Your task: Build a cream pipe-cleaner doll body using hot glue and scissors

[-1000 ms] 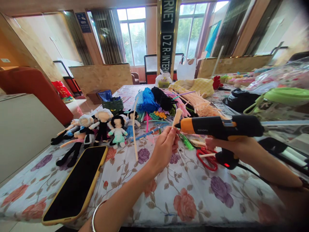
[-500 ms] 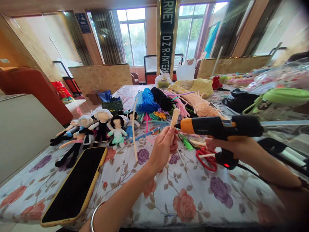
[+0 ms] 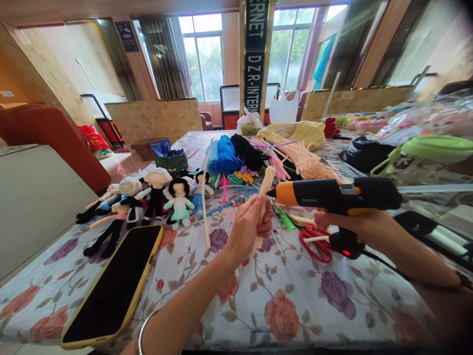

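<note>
relative to the first frame, the cream piece [image 3: 266,182] now exposes its lower end beneath the left hand [image 3: 249,223]. the left hand is closed around the piece, holding it tilted above the bench [image 3: 321,325]. the right hand [image 3: 353,222] grips the glue gun [image 3: 310,194], nozzle [image 3: 271,194] at the piece; contact cannot be determined. red-handled scissors [image 3: 317,252] lie near the right hand.

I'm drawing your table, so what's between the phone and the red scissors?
In the head view, the left hand, gripping a cream piece, and its forearm come between them; the tip of a thin pale strip and flowery tablecloth show there too.
</note>
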A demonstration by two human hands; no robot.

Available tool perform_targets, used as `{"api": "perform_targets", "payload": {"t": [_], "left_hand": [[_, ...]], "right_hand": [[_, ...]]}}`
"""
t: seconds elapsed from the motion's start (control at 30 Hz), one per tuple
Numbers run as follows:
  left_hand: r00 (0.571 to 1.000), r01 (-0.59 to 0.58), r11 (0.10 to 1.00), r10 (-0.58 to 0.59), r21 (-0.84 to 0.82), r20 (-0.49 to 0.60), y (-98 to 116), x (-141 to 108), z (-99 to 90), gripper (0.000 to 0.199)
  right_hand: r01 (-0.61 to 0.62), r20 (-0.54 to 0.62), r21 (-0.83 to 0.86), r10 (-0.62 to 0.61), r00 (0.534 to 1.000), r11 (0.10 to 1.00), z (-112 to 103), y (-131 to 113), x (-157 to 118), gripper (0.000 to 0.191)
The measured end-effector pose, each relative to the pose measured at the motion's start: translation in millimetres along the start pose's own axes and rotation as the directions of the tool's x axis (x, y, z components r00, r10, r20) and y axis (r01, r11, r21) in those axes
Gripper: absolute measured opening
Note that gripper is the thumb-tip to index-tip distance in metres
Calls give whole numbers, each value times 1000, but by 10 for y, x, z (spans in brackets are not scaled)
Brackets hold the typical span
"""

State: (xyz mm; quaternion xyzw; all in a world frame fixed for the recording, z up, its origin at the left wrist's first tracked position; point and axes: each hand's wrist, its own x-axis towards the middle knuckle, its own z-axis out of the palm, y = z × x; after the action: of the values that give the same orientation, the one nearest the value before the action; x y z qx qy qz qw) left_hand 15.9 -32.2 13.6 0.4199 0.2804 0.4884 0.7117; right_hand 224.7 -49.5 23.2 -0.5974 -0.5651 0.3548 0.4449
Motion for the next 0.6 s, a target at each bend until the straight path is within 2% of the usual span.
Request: {"api": "perform_targets", "payload": {"t": [0.1, 0.3, 0.43, 0.5, 0.6], "left_hand": [[1000, 12, 1000, -12, -20, -1, 4, -3, 6, 22], [1000, 11, 998, -11, -62, -1, 6, -5, -1, 23], [1000, 19, 997, -20, -72, -6, 13, -3, -3, 22], [1000, 16, 997, -17, -75, -14, 14, 0, -5, 20], [999, 0, 996, -4, -90, -46, 16, 14, -18, 18]], "right_hand": [[46, -28, -15, -47, 999, 999, -7, -28, -13, 31], [44, -73, -12, -45, 996, 999, 18, -72, -37, 35], [66, -145, -13, -68, 987, 998, 24, -98, -61, 35], [70, -174, -58, -79, 982, 996, -26, -104, -38, 34], [27, -150, -184, -56, 987, 983, -181, -83, 55, 35]]}}
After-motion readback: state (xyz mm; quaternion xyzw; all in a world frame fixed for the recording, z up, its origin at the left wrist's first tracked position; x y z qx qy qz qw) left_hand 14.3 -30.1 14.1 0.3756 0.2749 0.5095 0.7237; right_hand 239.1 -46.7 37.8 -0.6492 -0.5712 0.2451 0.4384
